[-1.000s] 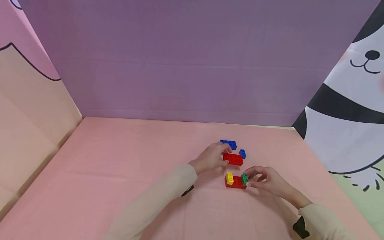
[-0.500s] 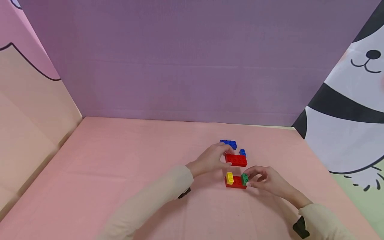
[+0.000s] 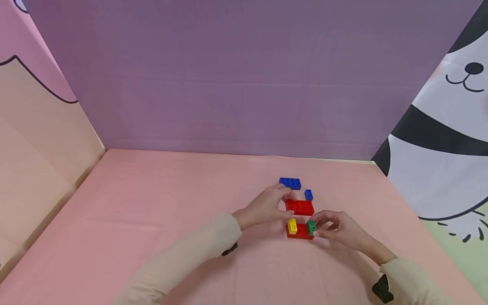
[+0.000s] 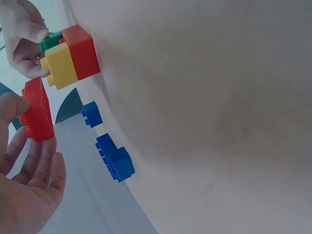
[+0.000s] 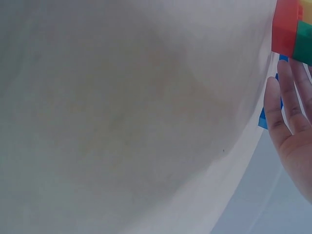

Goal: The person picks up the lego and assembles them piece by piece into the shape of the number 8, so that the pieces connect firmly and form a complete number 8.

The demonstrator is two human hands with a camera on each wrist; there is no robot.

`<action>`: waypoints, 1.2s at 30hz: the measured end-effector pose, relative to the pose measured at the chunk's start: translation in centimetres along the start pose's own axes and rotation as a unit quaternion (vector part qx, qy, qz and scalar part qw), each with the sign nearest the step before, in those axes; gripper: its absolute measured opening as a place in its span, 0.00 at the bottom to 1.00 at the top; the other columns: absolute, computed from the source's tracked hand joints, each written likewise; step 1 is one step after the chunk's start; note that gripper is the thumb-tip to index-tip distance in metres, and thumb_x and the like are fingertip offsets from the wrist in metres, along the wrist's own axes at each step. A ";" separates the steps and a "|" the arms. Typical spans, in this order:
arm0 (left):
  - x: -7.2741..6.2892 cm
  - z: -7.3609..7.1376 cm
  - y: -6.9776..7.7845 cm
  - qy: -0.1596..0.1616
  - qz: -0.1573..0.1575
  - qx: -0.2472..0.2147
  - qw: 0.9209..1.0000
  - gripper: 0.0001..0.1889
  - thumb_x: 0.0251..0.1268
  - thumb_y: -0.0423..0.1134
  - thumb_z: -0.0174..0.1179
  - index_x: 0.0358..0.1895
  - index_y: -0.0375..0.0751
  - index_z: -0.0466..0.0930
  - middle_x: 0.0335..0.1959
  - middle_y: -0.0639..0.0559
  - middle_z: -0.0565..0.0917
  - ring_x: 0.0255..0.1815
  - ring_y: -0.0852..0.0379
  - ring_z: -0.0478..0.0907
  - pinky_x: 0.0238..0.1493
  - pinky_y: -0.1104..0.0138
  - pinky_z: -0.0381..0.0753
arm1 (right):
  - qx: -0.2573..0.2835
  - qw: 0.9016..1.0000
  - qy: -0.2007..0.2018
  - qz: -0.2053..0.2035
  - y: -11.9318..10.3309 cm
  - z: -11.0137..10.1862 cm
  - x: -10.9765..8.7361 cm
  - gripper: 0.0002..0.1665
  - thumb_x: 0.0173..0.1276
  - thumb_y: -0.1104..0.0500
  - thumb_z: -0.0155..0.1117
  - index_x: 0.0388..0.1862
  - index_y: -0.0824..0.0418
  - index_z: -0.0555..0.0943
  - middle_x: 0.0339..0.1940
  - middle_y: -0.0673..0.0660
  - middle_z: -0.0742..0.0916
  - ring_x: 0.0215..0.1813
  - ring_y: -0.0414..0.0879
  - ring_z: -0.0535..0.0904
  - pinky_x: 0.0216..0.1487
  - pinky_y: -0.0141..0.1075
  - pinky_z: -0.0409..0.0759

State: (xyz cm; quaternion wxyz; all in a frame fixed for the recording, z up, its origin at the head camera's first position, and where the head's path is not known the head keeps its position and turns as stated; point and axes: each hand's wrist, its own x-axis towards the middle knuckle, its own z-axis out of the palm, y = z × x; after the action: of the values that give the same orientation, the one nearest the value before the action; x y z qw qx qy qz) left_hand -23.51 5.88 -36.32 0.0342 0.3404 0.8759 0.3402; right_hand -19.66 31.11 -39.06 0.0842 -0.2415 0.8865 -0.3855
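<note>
My left hand (image 3: 268,205) pinches a long red toy building brick (image 3: 299,207) by its left end. In the left wrist view that red brick (image 4: 38,109) hangs above the table, thumb (image 4: 14,105) on one side and fingers below. Just in front of it, a second red brick (image 3: 302,231) lies on the table. This one carries a small yellow brick (image 3: 292,226) on its left end and a small green brick (image 3: 311,228) on its right end. Thumb and fingertips of my right hand (image 3: 343,228) pinch the green brick; in the right wrist view the hand (image 5: 292,126) is partly cut off.
Behind the held brick lie a long blue brick (image 3: 290,183) and a small blue brick (image 3: 309,195). The pink tabletop (image 3: 171,203) extends widely to the left. A purple backdrop (image 3: 228,84) stands at the far edge, and a panda-printed panel (image 3: 438,178) on the right.
My left hand has carried the red brick slightly right, then nearer to me, toward the yellow and green bricks. My right hand has stayed in place on the green brick.
</note>
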 end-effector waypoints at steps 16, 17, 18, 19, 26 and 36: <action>-1.5 0.4 0.9 -0.008 0.015 -0.019 1.000 0.18 0.52 0.41 0.66 0.47 0.51 0.74 0.46 0.59 0.76 0.46 0.65 0.72 0.43 0.78 0.75 | 0.023 1.000 0.000 0.003 0.1 0.0 -0.1 0.24 0.58 0.59 0.66 0.51 0.68 0.74 0.41 0.64 0.83 0.42 0.50 0.80 0.36 0.29 0.80; -1.5 0.4 0.9 -0.006 0.017 -0.019 1.000 0.18 0.52 0.41 0.66 0.47 0.51 0.74 0.45 0.59 0.76 0.46 0.66 0.72 0.43 0.78 0.75 | 0.023 1.000 0.001 0.003 0.1 0.0 -0.1 0.24 0.58 0.59 0.66 0.51 0.68 0.74 0.41 0.64 0.83 0.42 0.50 0.80 0.36 0.29 0.80; -1.5 0.4 0.9 -0.004 0.020 -0.018 1.000 0.17 0.52 0.41 0.66 0.47 0.51 0.74 0.45 0.59 0.76 0.46 0.66 0.72 0.43 0.78 0.75 | 0.024 1.000 0.002 0.004 0.1 0.1 -0.1 0.24 0.58 0.59 0.66 0.51 0.68 0.74 0.42 0.64 0.83 0.42 0.50 0.80 0.36 0.29 0.80; -1.6 0.4 0.9 -0.003 0.022 -0.018 1.000 0.18 0.52 0.42 0.66 0.47 0.51 0.74 0.45 0.59 0.76 0.46 0.66 0.72 0.43 0.77 0.75 | 0.024 1.000 0.002 0.003 0.1 0.1 -0.1 0.24 0.58 0.59 0.66 0.51 0.68 0.74 0.42 0.64 0.83 0.42 0.50 0.80 0.36 0.29 0.80; -2.0 0.7 1.1 -0.009 0.023 -0.031 0.999 0.19 0.52 0.41 0.66 0.48 0.51 0.74 0.43 0.60 0.76 0.45 0.66 0.72 0.43 0.76 0.76 | 0.016 1.000 0.007 0.002 0.2 0.2 -0.1 0.25 0.57 0.59 0.67 0.52 0.68 0.74 0.44 0.64 0.83 0.42 0.48 0.80 0.37 0.30 0.80; -2.1 1.2 1.1 -0.010 0.033 -0.021 0.999 0.18 0.53 0.41 0.66 0.48 0.50 0.74 0.43 0.59 0.76 0.45 0.66 0.72 0.43 0.78 0.75 | 0.017 1.000 0.006 -0.015 0.2 0.2 0.0 0.23 0.57 0.61 0.66 0.51 0.67 0.74 0.43 0.63 0.83 0.41 0.41 0.79 0.36 0.31 0.80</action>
State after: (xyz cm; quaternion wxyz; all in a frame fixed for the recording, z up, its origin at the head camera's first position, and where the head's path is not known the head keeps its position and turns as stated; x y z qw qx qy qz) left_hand -20.87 5.86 -36.94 0.0387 0.3720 0.8565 0.3556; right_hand -19.67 31.16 -39.35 0.0778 -0.2510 0.8764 -0.4034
